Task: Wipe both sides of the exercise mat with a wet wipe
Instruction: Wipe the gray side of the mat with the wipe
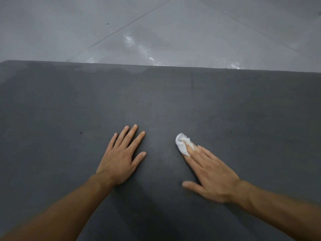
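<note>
A dark grey exercise mat (69, 105) lies flat and fills the lower two thirds of the view. My left hand (121, 153) rests palm down on it with its fingers spread. To its right, my right hand (212, 173) lies flat with straight fingers, pressing a crumpled white wet wipe (183, 143) onto the mat under its fingertips. Part of the wipe sticks out ahead of the fingers. A paler, dull band runs along the mat's far edge at the left.
Beyond the mat's far edge lies a grey tiled floor (173, 28) with thin joint lines and wet shiny streaks (139, 47) close to the mat. A small dark speck (80, 132) sits on the mat to the left of my left hand.
</note>
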A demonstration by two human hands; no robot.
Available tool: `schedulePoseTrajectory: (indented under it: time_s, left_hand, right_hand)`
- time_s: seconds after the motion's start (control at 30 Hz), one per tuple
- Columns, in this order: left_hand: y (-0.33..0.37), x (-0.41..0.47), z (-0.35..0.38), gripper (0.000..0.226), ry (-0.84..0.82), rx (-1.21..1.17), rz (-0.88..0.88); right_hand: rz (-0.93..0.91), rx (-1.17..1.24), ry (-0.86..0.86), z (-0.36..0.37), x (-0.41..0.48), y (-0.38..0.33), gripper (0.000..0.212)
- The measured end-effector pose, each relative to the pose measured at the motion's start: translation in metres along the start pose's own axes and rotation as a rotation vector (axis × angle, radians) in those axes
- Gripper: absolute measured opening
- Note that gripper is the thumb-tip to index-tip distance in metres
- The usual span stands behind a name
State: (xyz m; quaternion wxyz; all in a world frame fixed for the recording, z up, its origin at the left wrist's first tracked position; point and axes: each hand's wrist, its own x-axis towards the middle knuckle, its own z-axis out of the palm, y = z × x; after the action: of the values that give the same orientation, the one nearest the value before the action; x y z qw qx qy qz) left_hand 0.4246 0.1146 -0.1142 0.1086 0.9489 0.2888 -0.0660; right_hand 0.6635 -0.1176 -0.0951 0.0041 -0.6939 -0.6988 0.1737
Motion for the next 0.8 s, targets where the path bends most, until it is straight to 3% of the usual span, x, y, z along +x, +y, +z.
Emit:
schedulePoseTrajectory:
  time_s: [0.13,0.23,0.6,0.8]
  left_hand:
    - [-0.002,-0.001,-0.001,0.072,-0.024,0.026,-0.006]
    - [-0.003,-0.002,-0.002,0.071,-0.022,0.026,-0.007]
    - [-0.013,-0.023,-0.001,0.071,-0.032,0.024,-0.041]
    - [-0.011,-0.026,0.001,0.071,-0.030,0.010,-0.060]
  right_hand:
    - [-0.129,-0.078,-0.024,0.008,0.003,-0.019,0.089]
    - [-0.127,-0.133,-0.017,0.004,0.013,-0.004,0.084]
    - [0.281,-0.088,0.128,-0.022,0.098,0.051,0.090]
    - [0.275,-0.050,0.130,-0.022,0.106,0.040,0.095]
